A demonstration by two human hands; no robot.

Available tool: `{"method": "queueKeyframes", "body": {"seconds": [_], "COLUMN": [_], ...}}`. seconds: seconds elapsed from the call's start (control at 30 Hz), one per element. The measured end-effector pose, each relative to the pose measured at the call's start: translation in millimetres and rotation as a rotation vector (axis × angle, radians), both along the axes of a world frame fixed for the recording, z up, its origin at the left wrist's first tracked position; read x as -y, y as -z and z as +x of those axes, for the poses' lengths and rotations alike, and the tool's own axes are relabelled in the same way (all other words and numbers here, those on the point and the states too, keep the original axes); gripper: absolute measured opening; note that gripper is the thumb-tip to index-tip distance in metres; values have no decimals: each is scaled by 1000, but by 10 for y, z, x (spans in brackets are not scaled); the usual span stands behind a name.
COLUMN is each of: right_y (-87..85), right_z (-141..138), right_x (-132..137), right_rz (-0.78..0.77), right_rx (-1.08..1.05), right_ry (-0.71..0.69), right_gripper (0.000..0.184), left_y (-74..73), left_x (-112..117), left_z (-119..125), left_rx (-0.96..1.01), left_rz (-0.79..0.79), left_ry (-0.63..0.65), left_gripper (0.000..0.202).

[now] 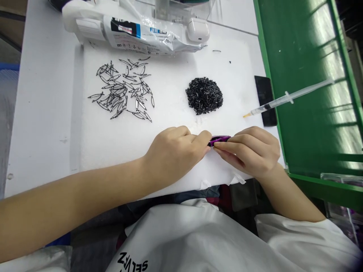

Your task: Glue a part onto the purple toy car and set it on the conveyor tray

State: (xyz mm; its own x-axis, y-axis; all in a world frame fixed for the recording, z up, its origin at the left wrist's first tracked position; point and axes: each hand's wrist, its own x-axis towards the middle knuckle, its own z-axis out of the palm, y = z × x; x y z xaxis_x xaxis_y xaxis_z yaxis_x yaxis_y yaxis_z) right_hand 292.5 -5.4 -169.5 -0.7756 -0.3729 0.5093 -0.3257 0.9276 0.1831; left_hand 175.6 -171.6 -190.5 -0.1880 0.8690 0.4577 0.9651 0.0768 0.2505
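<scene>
Between my two hands, over the near edge of the white work mat, is a small shiny purple and black piece, partly hidden by fingers; its kind I cannot make out. My left hand is closed, thumb and forefinger pinching its left end. My right hand pinches its right end with thumb and fingertips. Beyond them lies a heap of tiny black pieces. To the left, many thin black leaf-shaped frames are scattered. A syringe with an amber tip rests right of my right hand.
A large white tube of glue-like product lies across the back, with a white earbud case on its end. A dark phone-like slab is under the syringe. A green tray with a raised rim borders the right side.
</scene>
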Motion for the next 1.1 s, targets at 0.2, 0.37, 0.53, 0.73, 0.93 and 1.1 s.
{"method": "queueKeyframes", "body": {"seconds": [0.2, 0.37, 0.53, 0.73, 0.93, 1.1], "right_y": [33, 59, 61, 30, -61, -295], "right_z": [15, 17, 17, 2, 42, -198], "right_x": [-7, -16, -6, 15, -120, -137], "right_rz": [-9, -2, -27, -12, -266, -568], "right_rx": [-9, 9, -8, 73, 67, 73], "right_ry": [-35, -8, -55, 10, -32, 147], "right_gripper": [9, 5, 15, 7, 12, 7], "left_y": [-4, -8, -3, 0, -11, -19], "left_x": [1, 2, -6, -5, 20, 24], "left_z": [1, 5, -1, 6, 3, 45], "left_rx": [-1, 1, 6, 1, -11, -109], "left_rz": [-5, -7, 7, -5, -14, -11], "left_ry": [0, -4, 0, 3, 16, 108], "left_gripper": [20, 19, 21, 20, 21, 13]}}
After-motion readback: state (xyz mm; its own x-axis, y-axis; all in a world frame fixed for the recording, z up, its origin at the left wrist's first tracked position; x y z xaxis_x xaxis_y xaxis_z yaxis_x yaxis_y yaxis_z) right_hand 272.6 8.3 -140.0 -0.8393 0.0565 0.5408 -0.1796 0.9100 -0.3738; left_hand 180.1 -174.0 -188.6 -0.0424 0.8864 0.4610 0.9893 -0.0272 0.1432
